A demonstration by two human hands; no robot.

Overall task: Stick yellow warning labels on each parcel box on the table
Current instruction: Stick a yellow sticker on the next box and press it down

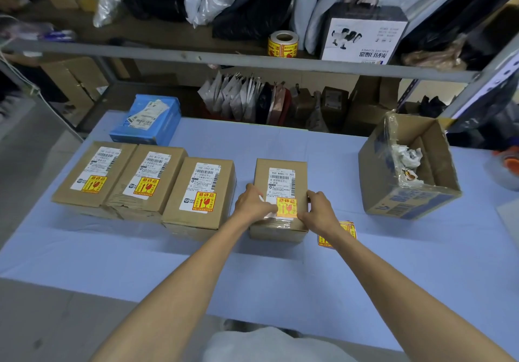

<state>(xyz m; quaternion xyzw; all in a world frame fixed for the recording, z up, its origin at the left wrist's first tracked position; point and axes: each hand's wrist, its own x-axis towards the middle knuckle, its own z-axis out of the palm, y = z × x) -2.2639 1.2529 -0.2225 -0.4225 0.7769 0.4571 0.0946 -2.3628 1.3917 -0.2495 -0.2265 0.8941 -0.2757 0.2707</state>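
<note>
Head: left hand (252, 203) and right hand (318, 210) press fingers (270, 208) on label (287, 207) edges (holding nothing).

I see four parcels (200, 193) in a row across the table (280, 283), a blue box (148, 125) at its far-left corner, and an open carton (393, 201) by its right edge.

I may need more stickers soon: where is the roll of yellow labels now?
In the head view, the roll of yellow labels stands on the shelf behind the table, near centre, just left of the white box.
</note>
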